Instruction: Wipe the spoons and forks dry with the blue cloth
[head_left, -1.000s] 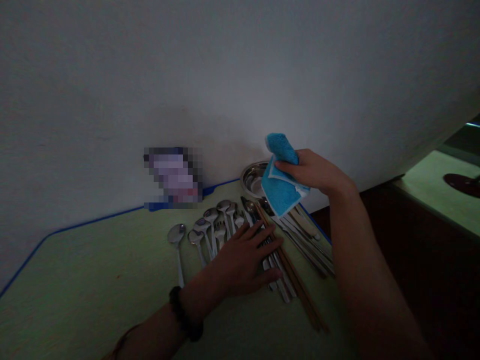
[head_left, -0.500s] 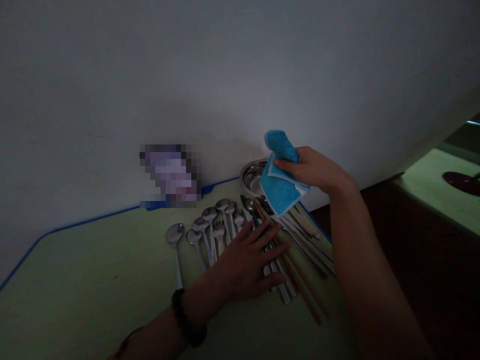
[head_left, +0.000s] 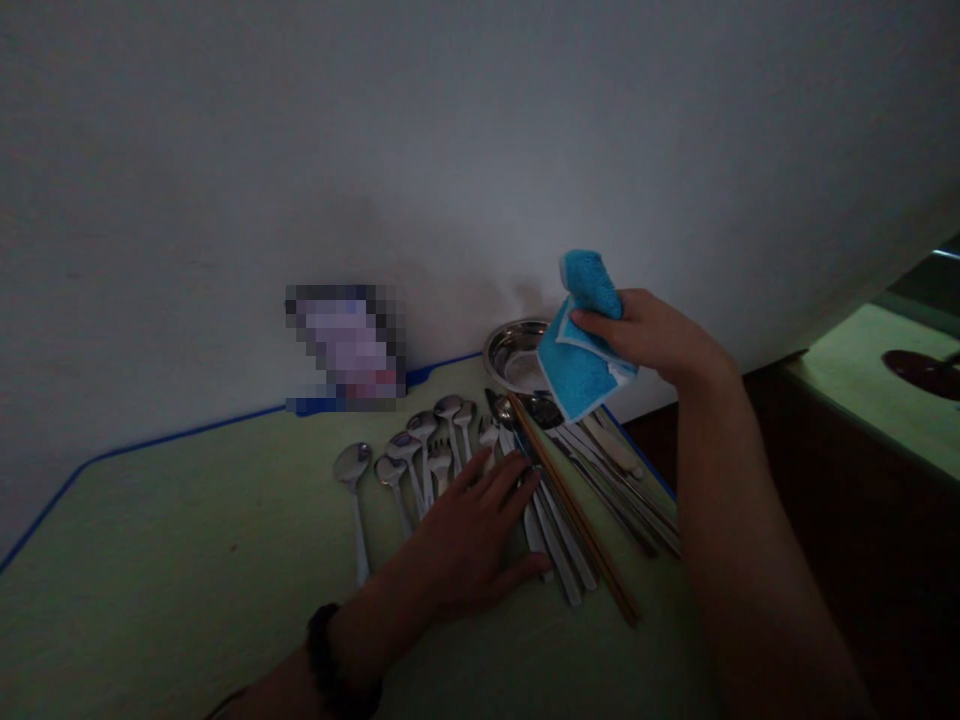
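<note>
My left hand (head_left: 469, 540) lies flat with fingers spread on a row of cutlery on the green table (head_left: 187, 560). Several spoons (head_left: 405, 465) and forks fan out to its left; knives (head_left: 559, 540) and a pair of brown chopsticks (head_left: 581, 525) lie just right of its fingertips. My right hand (head_left: 649, 335) is raised above the cutlery's far end, fingers closed on a folded blue cloth (head_left: 581, 345). A steel bowl (head_left: 510, 355) stands by the wall, partly behind the cloth.
A white wall rises right behind the table, whose edge is trimmed in blue. A blurred-out small object (head_left: 346, 350) leans against the wall. To the right is a dark gap, then another green surface (head_left: 885, 385) bearing a dark round thing (head_left: 921, 365).
My left hand drew back slightly toward me over the cutlery, and the chopsticks shifted. My right hand with the cloth rose a little and moved right.
</note>
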